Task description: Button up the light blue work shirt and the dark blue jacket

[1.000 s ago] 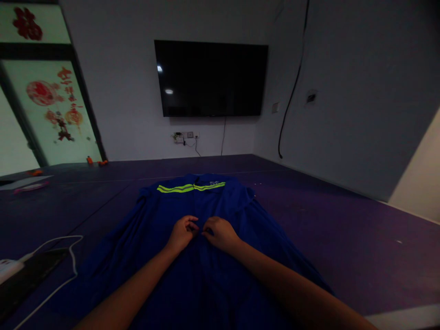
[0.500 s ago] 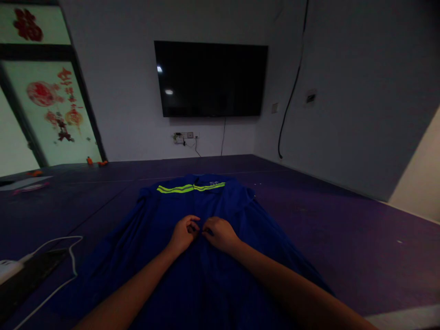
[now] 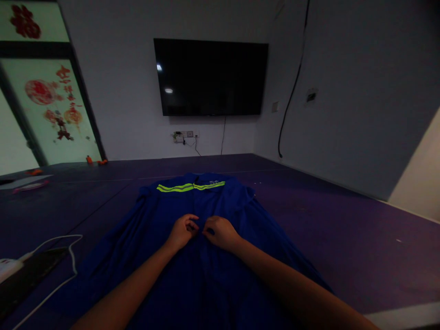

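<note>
A dark blue jacket (image 3: 165,256) with neon yellow stripes (image 3: 189,186) near its far end lies spread flat on a purple surface (image 3: 343,238). My left hand (image 3: 181,231) and my right hand (image 3: 220,232) rest side by side on the middle of the jacket. Both pinch the cloth along its front centre line, fingertips nearly touching each other. What sits between the fingertips is too small and dark to make out.
A white cable (image 3: 65,256) and a white plug block (image 3: 8,267) lie at the left beside a dark flat object (image 3: 30,275). Papers (image 3: 25,182) lie far left. A black television (image 3: 210,77) hangs on the far wall above wall sockets (image 3: 185,135).
Both hands stay pinched at the same spot on the jacket; only the fingers shift slightly. The view has tilted a little.
</note>
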`<act>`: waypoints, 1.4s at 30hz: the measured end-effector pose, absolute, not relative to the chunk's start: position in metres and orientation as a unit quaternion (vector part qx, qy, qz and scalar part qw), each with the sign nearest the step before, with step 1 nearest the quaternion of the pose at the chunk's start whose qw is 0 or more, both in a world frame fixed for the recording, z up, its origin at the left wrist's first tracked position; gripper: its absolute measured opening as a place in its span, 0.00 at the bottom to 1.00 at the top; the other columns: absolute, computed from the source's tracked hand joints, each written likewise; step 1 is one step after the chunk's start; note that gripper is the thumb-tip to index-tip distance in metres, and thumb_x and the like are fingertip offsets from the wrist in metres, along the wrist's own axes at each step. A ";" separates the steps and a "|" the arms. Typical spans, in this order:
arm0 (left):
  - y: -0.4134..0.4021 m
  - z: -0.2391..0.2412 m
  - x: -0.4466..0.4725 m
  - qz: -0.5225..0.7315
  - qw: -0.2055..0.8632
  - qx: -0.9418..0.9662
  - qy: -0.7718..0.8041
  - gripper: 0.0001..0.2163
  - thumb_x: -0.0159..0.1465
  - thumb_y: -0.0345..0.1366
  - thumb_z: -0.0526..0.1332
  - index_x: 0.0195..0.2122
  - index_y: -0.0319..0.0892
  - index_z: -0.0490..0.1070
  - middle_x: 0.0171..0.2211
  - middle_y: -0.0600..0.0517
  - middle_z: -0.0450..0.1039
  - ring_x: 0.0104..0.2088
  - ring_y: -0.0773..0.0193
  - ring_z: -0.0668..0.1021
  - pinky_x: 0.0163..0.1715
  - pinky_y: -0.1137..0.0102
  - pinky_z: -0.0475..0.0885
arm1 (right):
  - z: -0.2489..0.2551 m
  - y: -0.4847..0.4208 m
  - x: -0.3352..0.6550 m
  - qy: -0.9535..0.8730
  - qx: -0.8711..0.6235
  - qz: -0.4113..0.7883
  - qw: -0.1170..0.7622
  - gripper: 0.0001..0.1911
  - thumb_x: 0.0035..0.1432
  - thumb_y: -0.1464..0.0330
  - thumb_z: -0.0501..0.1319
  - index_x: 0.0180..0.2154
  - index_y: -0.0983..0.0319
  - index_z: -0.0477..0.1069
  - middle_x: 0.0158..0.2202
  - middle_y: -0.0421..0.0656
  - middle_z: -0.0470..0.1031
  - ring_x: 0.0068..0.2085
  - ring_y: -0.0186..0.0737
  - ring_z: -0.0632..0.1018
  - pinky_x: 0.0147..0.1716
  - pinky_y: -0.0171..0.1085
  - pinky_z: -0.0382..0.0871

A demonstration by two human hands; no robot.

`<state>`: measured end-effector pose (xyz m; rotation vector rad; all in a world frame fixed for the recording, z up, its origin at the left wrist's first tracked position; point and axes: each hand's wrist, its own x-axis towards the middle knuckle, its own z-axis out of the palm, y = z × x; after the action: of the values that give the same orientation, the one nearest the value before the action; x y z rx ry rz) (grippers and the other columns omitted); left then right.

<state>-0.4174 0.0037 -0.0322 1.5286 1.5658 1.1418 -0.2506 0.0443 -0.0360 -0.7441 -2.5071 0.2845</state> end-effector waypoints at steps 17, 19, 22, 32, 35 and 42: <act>0.005 -0.032 -0.417 0.431 0.337 0.595 0.589 0.19 0.41 0.24 0.57 0.38 0.37 0.67 0.22 0.56 0.70 0.17 0.74 0.66 0.19 0.78 0.58 | -0.044 0.049 -0.254 -0.933 -0.231 0.103 0.258 0.07 0.51 0.73 0.56 0.31 0.62 0.73 0.34 0.42 0.73 0.38 0.36 0.72 0.38 0.32 0.62; 0.005 -0.032 -0.417 0.433 0.339 0.592 0.588 0.19 0.41 0.24 0.57 0.37 0.37 0.67 0.22 0.57 0.70 0.17 0.75 0.65 0.19 0.78 0.58 | -0.044 0.049 -0.255 -0.934 -0.228 0.101 0.255 0.08 0.51 0.73 0.56 0.31 0.62 0.73 0.34 0.42 0.73 0.38 0.36 0.72 0.38 0.32 0.62; 0.005 -0.032 -0.417 0.441 0.339 0.587 0.588 0.18 0.41 0.24 0.58 0.37 0.37 0.67 0.22 0.56 0.70 0.17 0.74 0.66 0.19 0.78 0.58 | -0.043 0.047 -0.255 -0.935 -0.232 0.096 0.251 0.08 0.51 0.73 0.55 0.31 0.62 0.73 0.33 0.42 0.74 0.38 0.36 0.72 0.38 0.33 0.62; 0.004 -0.032 -0.418 0.458 0.354 0.559 0.593 0.18 0.42 0.25 0.60 0.37 0.37 0.68 0.21 0.56 0.71 0.19 0.72 0.69 0.21 0.77 0.61 | -0.040 0.044 -0.252 -0.927 -0.266 0.080 0.253 0.09 0.52 0.73 0.54 0.32 0.62 0.73 0.33 0.42 0.74 0.37 0.36 0.73 0.37 0.32 0.62; 0.004 -0.032 -0.418 0.456 0.357 0.555 0.597 0.18 0.42 0.25 0.59 0.37 0.37 0.68 0.22 0.55 0.71 0.19 0.71 0.70 0.21 0.77 0.62 | -0.040 0.044 -0.252 -0.931 -0.266 0.071 0.239 0.10 0.52 0.72 0.54 0.33 0.61 0.73 0.33 0.42 0.74 0.37 0.36 0.73 0.36 0.32 0.62; 0.003 -0.032 -0.419 0.459 0.366 0.561 0.584 0.17 0.43 0.24 0.60 0.37 0.37 0.68 0.22 0.55 0.71 0.20 0.71 0.70 0.22 0.76 0.62 | -0.040 0.044 -0.252 -0.932 -0.260 0.070 0.241 0.09 0.53 0.71 0.54 0.32 0.62 0.73 0.33 0.42 0.74 0.37 0.36 0.72 0.36 0.32 0.61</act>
<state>-0.4192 0.0028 -0.0324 1.4406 1.5014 1.1785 -0.2520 0.0440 -0.0404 -0.7112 -2.5504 0.1921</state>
